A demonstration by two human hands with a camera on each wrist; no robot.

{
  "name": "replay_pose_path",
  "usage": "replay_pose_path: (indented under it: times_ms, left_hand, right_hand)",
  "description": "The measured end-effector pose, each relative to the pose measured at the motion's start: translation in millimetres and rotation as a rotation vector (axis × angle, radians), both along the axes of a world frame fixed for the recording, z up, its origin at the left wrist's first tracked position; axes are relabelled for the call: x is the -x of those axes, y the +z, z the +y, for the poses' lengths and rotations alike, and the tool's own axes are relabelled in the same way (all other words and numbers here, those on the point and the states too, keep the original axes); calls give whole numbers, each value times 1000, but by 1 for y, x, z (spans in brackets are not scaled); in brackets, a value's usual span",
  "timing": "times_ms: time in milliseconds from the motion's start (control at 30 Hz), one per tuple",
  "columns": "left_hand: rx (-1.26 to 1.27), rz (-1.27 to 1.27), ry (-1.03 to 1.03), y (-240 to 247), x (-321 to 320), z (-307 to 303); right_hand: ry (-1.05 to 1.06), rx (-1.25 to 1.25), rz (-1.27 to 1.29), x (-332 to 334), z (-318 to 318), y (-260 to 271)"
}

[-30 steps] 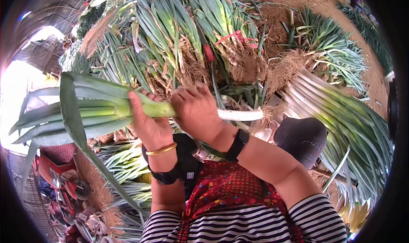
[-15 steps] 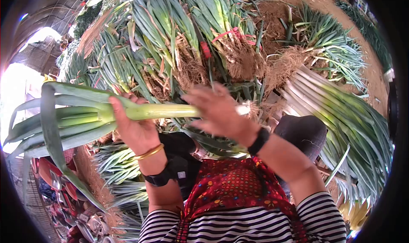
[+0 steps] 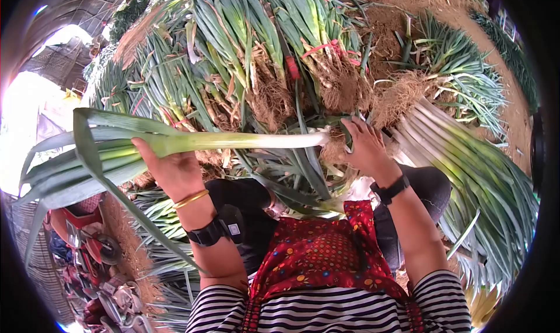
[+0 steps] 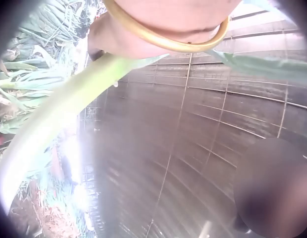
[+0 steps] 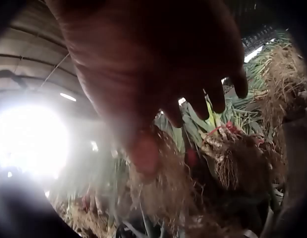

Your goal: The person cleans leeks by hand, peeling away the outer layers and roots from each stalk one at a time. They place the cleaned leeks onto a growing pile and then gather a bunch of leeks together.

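Observation:
A long leek (image 3: 256, 140) lies level across the head view, its green leaves fanned to the left and its white shank pointing right. My left hand (image 3: 176, 178) holds it where the leaves start, thumb in front. In the left wrist view the pale shank (image 4: 69, 94) runs down and away from that hand. At the other end, my right hand (image 3: 370, 152) has its fingers spread beside the brown root tuft (image 3: 334, 149). From the right wrist, the thumb (image 5: 145, 154) overlaps the hanging roots (image 5: 166, 181), with the other fingers extended.
Cleaned leeks (image 3: 466, 158) lie stacked at the right. Tied bundles (image 3: 326, 47) with soil-caked roots stand ahead. Loose leaves (image 3: 291, 175) cover the ground before my knees, and more leeks (image 3: 163, 222) lie at lower left. A red vehicle (image 3: 93, 239) stands beyond them.
My right hand has slid along the shank from near the left hand out to the root end, and its fingers have opened. The left hand has kept its hold and shifted slightly left.

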State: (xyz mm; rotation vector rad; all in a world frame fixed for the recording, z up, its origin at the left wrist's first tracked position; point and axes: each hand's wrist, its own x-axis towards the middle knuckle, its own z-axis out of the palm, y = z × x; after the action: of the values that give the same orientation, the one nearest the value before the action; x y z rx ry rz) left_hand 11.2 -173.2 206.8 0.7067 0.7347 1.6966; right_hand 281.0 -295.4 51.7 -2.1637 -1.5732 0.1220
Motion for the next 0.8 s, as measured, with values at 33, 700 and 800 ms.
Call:
replay_pose_path:
  times_ms: [33,700,800]
  left_hand:
    - [53,-19,36,3,-3,-2]
    - [129,140,-276,-57,-36,-26]
    - [84,93,-336,-56,-35,-26]
  right_hand:
    - [94,-24,175,-1,4,12]
    - [436,-245,934,116,66,105]
    - [448,-285,969,118,65,107]
